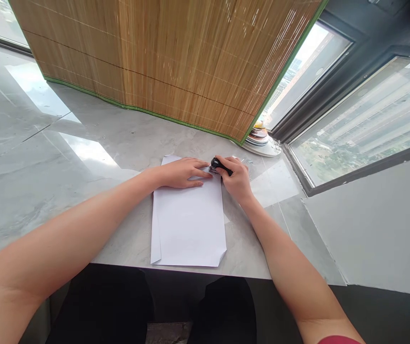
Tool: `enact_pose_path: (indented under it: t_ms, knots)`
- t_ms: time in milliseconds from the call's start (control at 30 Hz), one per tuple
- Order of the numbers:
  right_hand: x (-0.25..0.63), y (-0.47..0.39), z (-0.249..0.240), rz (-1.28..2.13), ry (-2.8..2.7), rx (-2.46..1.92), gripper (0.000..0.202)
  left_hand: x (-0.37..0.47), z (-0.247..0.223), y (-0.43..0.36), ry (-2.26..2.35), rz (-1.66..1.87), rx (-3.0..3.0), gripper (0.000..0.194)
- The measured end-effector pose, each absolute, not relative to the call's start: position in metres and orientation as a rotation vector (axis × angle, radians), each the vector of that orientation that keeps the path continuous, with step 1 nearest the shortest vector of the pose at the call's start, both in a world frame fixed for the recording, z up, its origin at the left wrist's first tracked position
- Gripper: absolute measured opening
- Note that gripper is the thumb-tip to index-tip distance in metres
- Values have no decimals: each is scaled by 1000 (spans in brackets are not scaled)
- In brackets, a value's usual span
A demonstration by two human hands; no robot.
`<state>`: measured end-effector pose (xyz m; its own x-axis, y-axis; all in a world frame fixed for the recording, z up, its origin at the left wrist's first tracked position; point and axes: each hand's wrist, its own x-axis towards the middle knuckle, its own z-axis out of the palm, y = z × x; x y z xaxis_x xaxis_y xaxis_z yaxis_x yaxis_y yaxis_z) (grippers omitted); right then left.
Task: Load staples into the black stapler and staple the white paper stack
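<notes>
Head cam: L hand [181,173] flat, fingers spread on white paper [190,224] on grey marbled tabletop [119,131]; R hand [238,179] gripping blk stapler [222,165] at paper's top R corner. Bamboo blind [154,57] behind, window [365,124] at R

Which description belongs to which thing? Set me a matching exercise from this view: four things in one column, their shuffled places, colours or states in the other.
Things:
1. Left hand
2. Black stapler
3. Bamboo blind
4. Paper

Descriptions:
A. Brown, with a green border
B. White, lying on the grey marbled counter
C. Palm down, with fingers spread
D. Gripped in the right hand

Right pairs: 1-C, 2-D, 3-A, 4-B
</notes>
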<state>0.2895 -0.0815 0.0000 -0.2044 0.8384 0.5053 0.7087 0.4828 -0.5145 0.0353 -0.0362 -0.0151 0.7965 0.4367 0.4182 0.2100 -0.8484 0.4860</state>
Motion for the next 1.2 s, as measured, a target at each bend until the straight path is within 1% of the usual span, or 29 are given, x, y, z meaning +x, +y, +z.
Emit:
enact_pose_path:
  t_ms: [133, 367, 600, 800, 1200]
  knots:
    - [289, -81, -1, 197, -1983, -1285, 35, 35, -15, -36, 460, 766, 2562, 38]
    - [289, -82, 0, 183, -1997, -1293, 34, 35, -11, -39, 502, 584, 2606, 42]
    - [291, -78, -2, 209, -2028, -1289, 36, 34, -10, -39, 521, 598, 2620, 41]
    - [288, -81, 0, 190, -2016, -1339, 39, 34, -14, -36, 497, 552, 2711, 45]
    - [286, -83, 2, 128, -2073, -1396, 39, 33, -14, -35, 476, 532, 2721, 45]
